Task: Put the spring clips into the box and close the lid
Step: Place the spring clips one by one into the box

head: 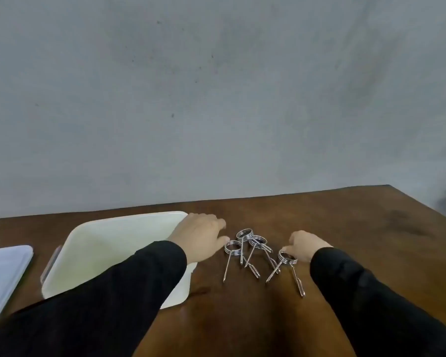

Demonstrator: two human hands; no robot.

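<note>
black sleeves (108, 300) nearest. spring clips (252, 251): four, chrome, stiff, slippery, tangle-prone, on worktop (345, 228) right of open box (113, 248). grasp at coil. left hand (200, 234) fingers apart; right hand (304, 247) fingers touching rightmost coil, closure unclear. lid (3, 274) far left.

Spring clips (258, 251) — bright polished metal wire. Box (108, 240) — smooth cream plastic, matt. Table (345, 228): dark wood, slight sheen. Sleeves (139, 279): black matt cloth.

Four chrome spring clips (258, 253) clustered on table, right of open, empty cream box (108, 243); lid (3, 274) at box's left.
</note>
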